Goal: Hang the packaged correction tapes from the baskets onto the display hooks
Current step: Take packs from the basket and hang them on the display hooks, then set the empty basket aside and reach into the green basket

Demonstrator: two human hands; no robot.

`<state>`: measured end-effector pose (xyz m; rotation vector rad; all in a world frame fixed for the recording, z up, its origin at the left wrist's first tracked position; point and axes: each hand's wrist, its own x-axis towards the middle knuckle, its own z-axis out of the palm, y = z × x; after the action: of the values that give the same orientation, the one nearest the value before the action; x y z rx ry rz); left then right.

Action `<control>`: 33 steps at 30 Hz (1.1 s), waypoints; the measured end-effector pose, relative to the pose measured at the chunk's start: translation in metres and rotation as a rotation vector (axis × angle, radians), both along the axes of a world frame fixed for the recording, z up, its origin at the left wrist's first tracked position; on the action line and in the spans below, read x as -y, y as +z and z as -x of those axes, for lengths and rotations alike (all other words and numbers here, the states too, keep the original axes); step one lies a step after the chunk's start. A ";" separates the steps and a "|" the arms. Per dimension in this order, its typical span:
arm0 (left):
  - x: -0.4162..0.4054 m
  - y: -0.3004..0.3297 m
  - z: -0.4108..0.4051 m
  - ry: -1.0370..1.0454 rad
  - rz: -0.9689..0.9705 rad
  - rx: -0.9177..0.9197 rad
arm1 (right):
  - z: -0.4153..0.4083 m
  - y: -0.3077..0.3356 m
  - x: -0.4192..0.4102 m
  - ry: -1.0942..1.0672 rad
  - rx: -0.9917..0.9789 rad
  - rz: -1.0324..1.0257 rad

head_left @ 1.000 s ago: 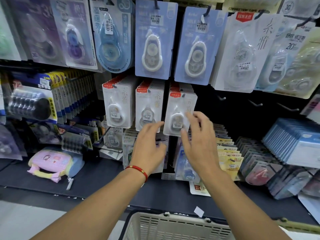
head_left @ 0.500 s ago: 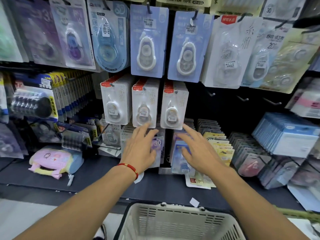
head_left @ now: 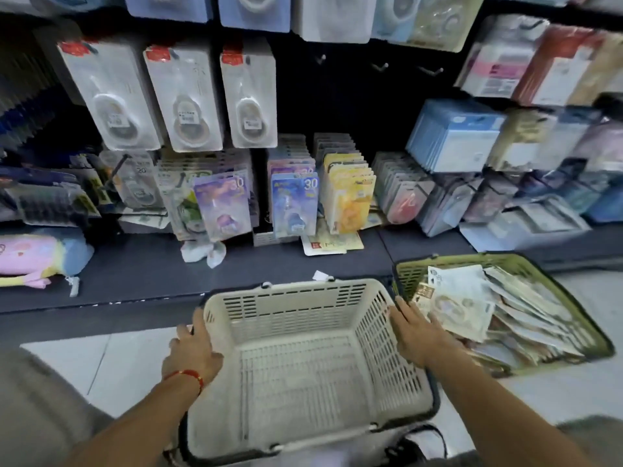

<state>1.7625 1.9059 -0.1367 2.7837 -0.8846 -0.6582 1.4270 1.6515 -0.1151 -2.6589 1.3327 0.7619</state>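
An empty white basket (head_left: 387,335) sits on the floor below me. My left hand (head_left: 192,348) lies flat against its left wall with straight fingers, and my right hand (head_left: 418,335) presses on its right rim, also with straight fingers. Just to the right, a green basket (head_left: 526,261) holds a pile of packaged correction tapes (head_left: 465,298). On the display above, three full rows of white correction tape packs (head_left: 185,96) hang on hooks. To their right, three bare hooks (head_left: 381,65) stick out of the dark back panel.
A dark shelf (head_left: 151,264) runs along the front, with a pink pencil case (head_left: 30,257) at its left. Purple, blue and yellow carded packs (head_left: 293,203) stand in rows on it. Blue boxed packs (head_left: 451,136) hang at the right.
Both hands have dropped from the hanging white packs down to the sides of the white basket. My view has tilted down, and the green basket has come into sight.
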 end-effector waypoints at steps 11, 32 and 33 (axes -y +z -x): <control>-0.011 -0.028 -0.048 0.273 0.107 0.108 | -0.032 -0.048 -0.034 -0.106 0.714 -0.012; 0.008 -0.023 0.179 -0.124 0.068 0.071 | -0.100 -0.042 -0.064 -0.214 0.868 -0.594; 0.000 -0.023 0.172 -0.109 0.033 0.112 | -0.089 -0.040 -0.054 -0.146 0.831 -0.322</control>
<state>1.5907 1.9060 -0.1601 2.7820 -1.0651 -0.5011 1.5163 1.7051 -0.1555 -2.1729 1.0278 -0.1526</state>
